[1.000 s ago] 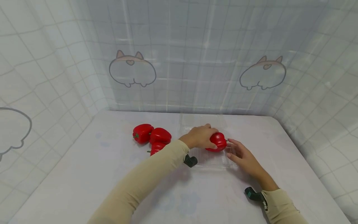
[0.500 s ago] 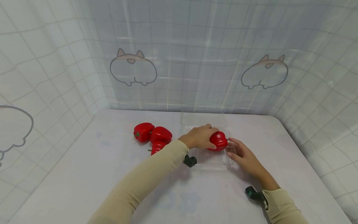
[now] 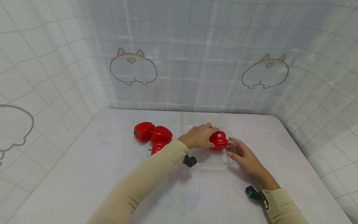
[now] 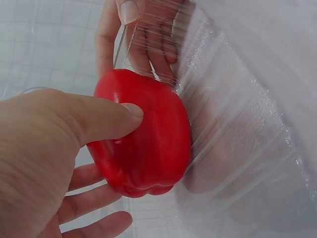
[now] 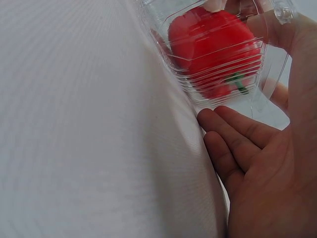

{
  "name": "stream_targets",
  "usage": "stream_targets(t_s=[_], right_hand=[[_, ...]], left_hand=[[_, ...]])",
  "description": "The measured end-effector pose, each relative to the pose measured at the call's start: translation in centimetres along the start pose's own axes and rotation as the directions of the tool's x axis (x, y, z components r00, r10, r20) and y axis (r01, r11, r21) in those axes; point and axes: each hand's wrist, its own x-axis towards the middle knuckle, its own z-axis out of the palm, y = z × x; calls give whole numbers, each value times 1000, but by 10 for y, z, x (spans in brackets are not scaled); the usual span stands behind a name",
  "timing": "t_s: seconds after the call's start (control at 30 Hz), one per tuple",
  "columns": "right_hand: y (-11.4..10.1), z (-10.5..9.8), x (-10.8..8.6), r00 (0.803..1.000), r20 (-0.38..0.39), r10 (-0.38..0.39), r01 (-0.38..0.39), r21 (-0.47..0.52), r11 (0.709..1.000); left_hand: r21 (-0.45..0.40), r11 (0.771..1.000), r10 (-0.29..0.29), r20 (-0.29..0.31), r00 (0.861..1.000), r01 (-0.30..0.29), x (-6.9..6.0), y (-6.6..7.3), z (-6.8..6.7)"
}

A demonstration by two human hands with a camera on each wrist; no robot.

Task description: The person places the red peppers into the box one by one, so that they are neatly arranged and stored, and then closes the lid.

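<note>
My left hand point(image 3: 198, 136) grips a red bell pepper point(image 3: 219, 141) from its left side, over a clear plastic container point(image 3: 209, 162). The left wrist view shows the thumb on the near face of the pepper point(image 4: 148, 129) and the fingers behind it. At the container's right wall is my right hand point(image 3: 247, 158), its thumb at the rim and fingers outside the wall. Through the ribbed plastic in the right wrist view, the green stem of the pepper point(image 5: 215, 47) points toward the right palm point(image 5: 262, 163). How firmly the right fingers press the wall is unclear.
Several more red bell peppers point(image 3: 144, 131) lie grouped left of the container, one partly behind the left sleeve point(image 3: 151, 177). The container's raised lid point(image 3: 204, 119) extends toward the back. A grid-patterned curtain point(image 3: 173, 62) encloses the white table point(image 3: 84, 174) at the back and sides.
The head view has tilted very slightly. Both hands and the held pepper keep almost the same place at the container.
</note>
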Motion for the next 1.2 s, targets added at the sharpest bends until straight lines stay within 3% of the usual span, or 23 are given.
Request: stream_targets(t_s=[0.33, 0.53, 0.73, 0.9, 1.03, 1.2], right_hand=[[3, 1, 0, 1000, -1, 16, -16, 0, 1000], [3, 2, 0, 999, 2, 44, -44, -2, 999], [0, -2, 0, 999, 2, 54, -54, -22, 998], [-2, -6, -1, 999, -10, 50, -50, -38, 998], [-1, -5, 0, 999, -2, 52, -52, -26, 998], [1, -1, 1, 999, 8, 49, -49, -29, 998]], left_hand=[[-17, 1000, -6, -7, 1000, 6, -2, -2, 2], [-54, 998, -22, -21, 1000, 21, -12, -3, -1], [-115, 993, 0, -116, 993, -14, -31, -3, -14], [-223, 974, -10, -177, 984, -31, -48, -1, -19], [-285, 958, -41, -251, 967, -33, -67, -4, -19], [-323, 945, -73, -328, 942, -39, -97, -21, -17]])
